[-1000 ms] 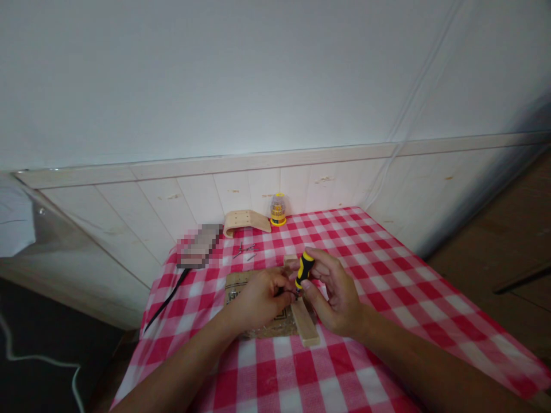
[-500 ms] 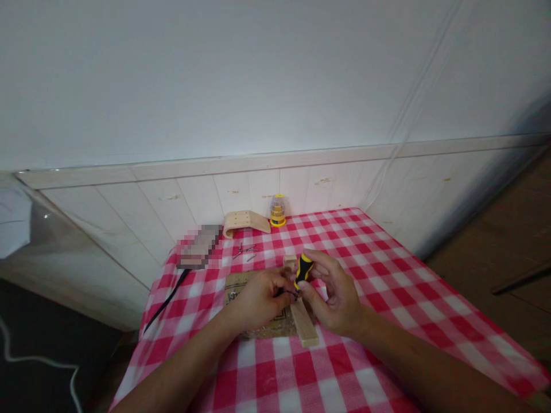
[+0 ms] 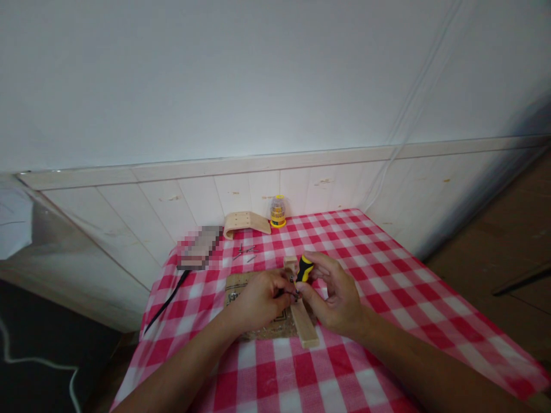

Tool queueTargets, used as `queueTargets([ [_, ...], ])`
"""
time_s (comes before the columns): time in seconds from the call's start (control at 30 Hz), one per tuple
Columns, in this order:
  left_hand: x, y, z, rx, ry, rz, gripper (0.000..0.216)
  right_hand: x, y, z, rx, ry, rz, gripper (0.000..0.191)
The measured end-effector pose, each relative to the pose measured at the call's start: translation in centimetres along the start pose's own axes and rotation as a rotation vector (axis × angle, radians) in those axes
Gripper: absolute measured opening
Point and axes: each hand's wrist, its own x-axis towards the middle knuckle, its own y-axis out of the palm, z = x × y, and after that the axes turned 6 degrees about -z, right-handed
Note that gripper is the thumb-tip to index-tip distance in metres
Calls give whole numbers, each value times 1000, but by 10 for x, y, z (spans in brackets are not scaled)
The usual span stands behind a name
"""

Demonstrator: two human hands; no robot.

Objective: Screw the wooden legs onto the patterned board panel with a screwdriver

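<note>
My right hand (image 3: 333,295) is closed around a small screwdriver (image 3: 304,269) with a yellow and black handle, held tip down. My left hand (image 3: 260,298) pinches at the screwdriver's tip; what is between its fingers is too small to make out. Both hands hover over a pale wooden strip (image 3: 305,328) lying across a brown cork-like board (image 3: 236,285) on the red and white checked tablecloth (image 3: 365,269).
Behind the hands lie several loose screws (image 3: 244,250), a curved wooden piece (image 3: 245,222), a yellow bit holder (image 3: 278,211) by the white panelled wall, and a blurred grey device (image 3: 198,247) with a black cable (image 3: 166,301) running off the left edge.
The screwdriver handle has tipped lower and slightly left within my right hand. Both hands stay together over the wooden strip.
</note>
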Motion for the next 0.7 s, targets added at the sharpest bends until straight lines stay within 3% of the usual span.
queueTargets([
  [0.33,1,0,1,13,6,5,20,2,1,2,-9,-15,-18,57],
  [0.7,1,0,1,-15,12,5,19,4,-3,5,47,-11,49,53],
])
